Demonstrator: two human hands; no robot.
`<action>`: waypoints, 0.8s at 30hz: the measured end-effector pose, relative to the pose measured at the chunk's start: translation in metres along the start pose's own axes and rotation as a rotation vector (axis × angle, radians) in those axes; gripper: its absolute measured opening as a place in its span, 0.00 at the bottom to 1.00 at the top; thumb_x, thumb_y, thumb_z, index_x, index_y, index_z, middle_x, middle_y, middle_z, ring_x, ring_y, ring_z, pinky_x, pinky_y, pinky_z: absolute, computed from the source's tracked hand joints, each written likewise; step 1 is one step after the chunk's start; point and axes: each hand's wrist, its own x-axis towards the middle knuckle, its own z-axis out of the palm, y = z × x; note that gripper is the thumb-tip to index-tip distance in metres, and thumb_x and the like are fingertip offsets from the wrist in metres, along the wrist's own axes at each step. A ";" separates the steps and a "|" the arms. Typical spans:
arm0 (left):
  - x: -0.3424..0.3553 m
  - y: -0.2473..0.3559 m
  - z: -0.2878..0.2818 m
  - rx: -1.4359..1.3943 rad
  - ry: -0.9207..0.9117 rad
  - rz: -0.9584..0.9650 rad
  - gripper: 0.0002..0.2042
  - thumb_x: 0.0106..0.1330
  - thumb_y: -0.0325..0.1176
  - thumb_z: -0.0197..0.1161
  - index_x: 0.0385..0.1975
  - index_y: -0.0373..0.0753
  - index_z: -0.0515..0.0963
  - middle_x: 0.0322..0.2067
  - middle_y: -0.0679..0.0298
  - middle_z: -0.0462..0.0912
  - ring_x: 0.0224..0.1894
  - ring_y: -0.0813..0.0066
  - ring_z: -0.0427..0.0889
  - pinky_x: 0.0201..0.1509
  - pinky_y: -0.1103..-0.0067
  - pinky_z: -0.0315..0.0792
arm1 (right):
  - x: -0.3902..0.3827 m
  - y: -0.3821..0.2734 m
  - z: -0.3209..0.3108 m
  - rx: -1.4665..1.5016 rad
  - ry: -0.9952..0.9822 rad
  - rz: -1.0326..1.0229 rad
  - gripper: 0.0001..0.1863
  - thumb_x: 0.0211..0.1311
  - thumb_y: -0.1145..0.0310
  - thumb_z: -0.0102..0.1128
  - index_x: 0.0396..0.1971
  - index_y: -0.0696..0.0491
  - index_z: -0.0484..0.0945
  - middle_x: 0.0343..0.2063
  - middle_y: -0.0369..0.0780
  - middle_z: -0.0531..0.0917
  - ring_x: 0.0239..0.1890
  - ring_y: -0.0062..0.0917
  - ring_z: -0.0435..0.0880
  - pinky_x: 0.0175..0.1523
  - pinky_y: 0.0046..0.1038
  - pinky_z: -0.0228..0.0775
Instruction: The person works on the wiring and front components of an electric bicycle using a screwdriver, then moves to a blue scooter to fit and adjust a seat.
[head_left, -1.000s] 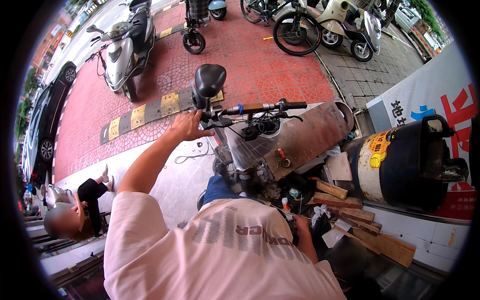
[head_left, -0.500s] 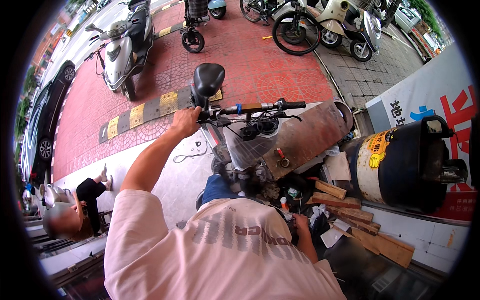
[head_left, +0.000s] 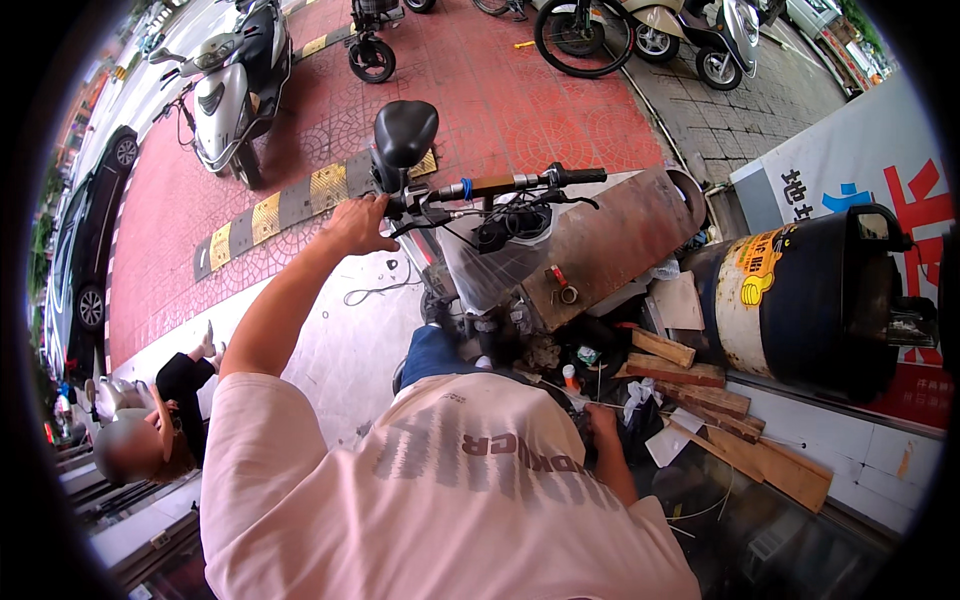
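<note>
My left hand (head_left: 358, 224) is at the left end of a handlebar (head_left: 492, 186), fingers curled on the grip and thumb spread below it. The bar has a brown middle section, a blue band, cables and a black right grip (head_left: 580, 176). Just beyond it rises a black saddle (head_left: 406, 133). Clear plastic sheeting (head_left: 478, 272) hangs under the bar. Low on my right side, my right hand (head_left: 602, 420) is closed near a small bottle with an orange cap (head_left: 571, 378). A thin pale line runs up by its fingers, but what they hold cannot be made out.
A rusty board (head_left: 610, 255) carries a ring-shaped metal piece (head_left: 568, 295). Wood offcuts (head_left: 735, 430) and a dark drum (head_left: 795, 310) lie to the right. Ahead are a speed bump (head_left: 268, 217) and a parked scooter (head_left: 228, 105). A person (head_left: 183, 405) sits at left.
The whole view has shifted, so the scene sits higher and slightly left. My left hand stays at the grip, its thumb more spread. My right hand remains low beside the bottle.
</note>
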 end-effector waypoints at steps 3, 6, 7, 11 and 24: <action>0.000 0.001 -0.001 0.000 -0.023 -0.018 0.37 0.52 0.53 0.76 0.56 0.31 0.73 0.48 0.45 0.83 0.53 0.46 0.82 0.57 0.60 0.75 | -0.012 -0.018 0.003 0.008 -0.009 0.024 0.09 0.63 0.66 0.65 0.26 0.50 0.74 0.15 0.31 0.68 0.12 0.20 0.63 0.18 0.28 0.53; 0.003 0.000 0.002 -0.017 0.041 -0.010 0.29 0.57 0.48 0.74 0.50 0.34 0.74 0.43 0.47 0.83 0.50 0.46 0.83 0.53 0.59 0.76 | -0.020 -0.028 0.002 0.019 -0.027 0.020 0.09 0.63 0.65 0.65 0.28 0.51 0.75 0.16 0.32 0.70 0.14 0.20 0.65 0.19 0.27 0.54; 0.004 0.000 0.002 -0.014 0.051 -0.024 0.26 0.58 0.47 0.73 0.49 0.35 0.74 0.42 0.48 0.84 0.49 0.46 0.83 0.52 0.59 0.76 | -0.021 -0.032 0.001 0.024 -0.029 0.033 0.09 0.63 0.65 0.65 0.28 0.51 0.75 0.16 0.32 0.70 0.14 0.20 0.65 0.19 0.26 0.54; 0.004 0.000 -0.001 -0.045 0.037 -0.050 0.25 0.60 0.45 0.72 0.50 0.37 0.74 0.43 0.49 0.83 0.50 0.46 0.82 0.51 0.58 0.76 | -0.029 -0.039 0.001 0.048 -0.032 0.054 0.09 0.64 0.65 0.65 0.28 0.50 0.75 0.17 0.32 0.70 0.15 0.18 0.66 0.19 0.26 0.54; 0.003 -0.008 0.012 -0.185 0.181 -0.007 0.29 0.59 0.43 0.73 0.58 0.37 0.75 0.46 0.53 0.84 0.54 0.51 0.80 0.58 0.61 0.74 | 0.033 -0.120 0.069 -0.194 0.025 -0.502 0.16 0.72 0.58 0.59 0.35 0.56 0.82 0.14 0.32 0.71 0.13 0.16 0.67 0.18 0.23 0.57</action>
